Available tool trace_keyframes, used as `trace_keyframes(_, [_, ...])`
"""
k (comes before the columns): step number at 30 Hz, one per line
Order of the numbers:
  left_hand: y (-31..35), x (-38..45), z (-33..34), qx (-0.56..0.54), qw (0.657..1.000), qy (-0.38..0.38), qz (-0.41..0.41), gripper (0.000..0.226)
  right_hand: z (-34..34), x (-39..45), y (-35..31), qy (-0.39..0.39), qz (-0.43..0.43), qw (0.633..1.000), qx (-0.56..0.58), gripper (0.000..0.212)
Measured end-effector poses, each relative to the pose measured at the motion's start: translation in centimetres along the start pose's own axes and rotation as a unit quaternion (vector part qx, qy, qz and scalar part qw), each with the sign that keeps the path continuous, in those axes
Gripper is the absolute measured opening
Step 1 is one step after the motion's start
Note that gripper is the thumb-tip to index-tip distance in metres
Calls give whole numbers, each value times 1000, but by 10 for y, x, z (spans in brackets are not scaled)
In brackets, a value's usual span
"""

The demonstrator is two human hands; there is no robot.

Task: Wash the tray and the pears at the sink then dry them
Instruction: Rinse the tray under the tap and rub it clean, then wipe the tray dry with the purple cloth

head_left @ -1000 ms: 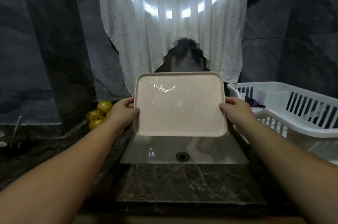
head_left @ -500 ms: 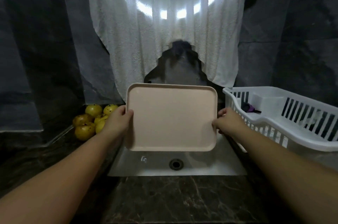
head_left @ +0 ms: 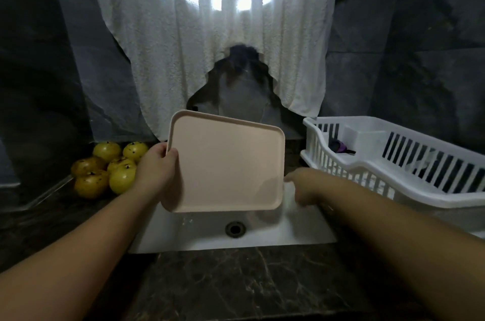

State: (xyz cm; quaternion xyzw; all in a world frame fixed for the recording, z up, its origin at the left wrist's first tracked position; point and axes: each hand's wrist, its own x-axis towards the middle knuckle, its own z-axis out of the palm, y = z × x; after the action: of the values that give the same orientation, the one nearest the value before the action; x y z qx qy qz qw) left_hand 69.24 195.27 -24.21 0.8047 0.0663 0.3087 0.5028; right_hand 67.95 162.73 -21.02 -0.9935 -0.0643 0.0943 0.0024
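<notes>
Left grip (head_left: 157, 171) clamps smooth pink rounded-rectangle plastic tray (head_left: 228, 166) edge; right grip (head_left: 305, 185) beside tray's opposite corner, closure unclear.

- Two bare forearms, entering from the near left and near right corners.
- No sleeves anywhere along their visible length.
- Left hand (head_left: 157, 173) bare: no glove, ring or wristband to be seen.
- Right hand (head_left: 305, 185) bare too, though blurred, so a thin ring could perhaps go unseen.
- Wrists plain, without watch or strap.
- Fingernails too small and dim to make out.
</notes>
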Motion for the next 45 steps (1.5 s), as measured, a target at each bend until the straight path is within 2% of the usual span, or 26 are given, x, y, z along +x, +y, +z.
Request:
trace_keyframes(3, [21,8,7,-23,1000,1,-3,19,-39,3,7,99,-25,995,6,39])
trace_keyframes(6, [38,19,17,-49,999,14,-11,17,-80,11,30,154,-25,988,9,48])
trace_keyframes(9, [42,29,28,-67,997,12,-39,15,-107,21,63,185,-34,981,36,42])
trace_keyframes(13, [39,42,46,-91,994,0,-60,16,-112,45,109,189,-11,980,68,37])
trace_keyframes(20, [29,68,76,-95,992,-29,-78,13,-94,103,160,143,50,988,12,38])
trace_keyframes(25, [23,80,90,-93,993,-42,-64,18,-77,144,176,77,36,994,-67,45])
trace_keyframes(27, [20,85,98,-100,991,-50,-67,18,-71,160,180,57,36,993,-93,39])
trace_keyframes(29, [18,88,97,-110,990,-54,-74,19,-65,170,180,41,42,995,-83,32])
trace_keyframes(31, [15,91,101,-118,987,-67,-86,20,-57,177,183,31,32,997,-66,33])
trace_keyframes(35, [16,91,111,-126,987,-63,-80,19,-50,176,188,65,10,997,-44,46])
trace_keyframes(40, [20,87,113,-133,987,-47,-77,19,-55,169,177,77,45,994,-59,29])
trace_keyframes(45, [26,81,98,-117,989,-35,-84,24,-86,163,164,144,101,984,1,27])
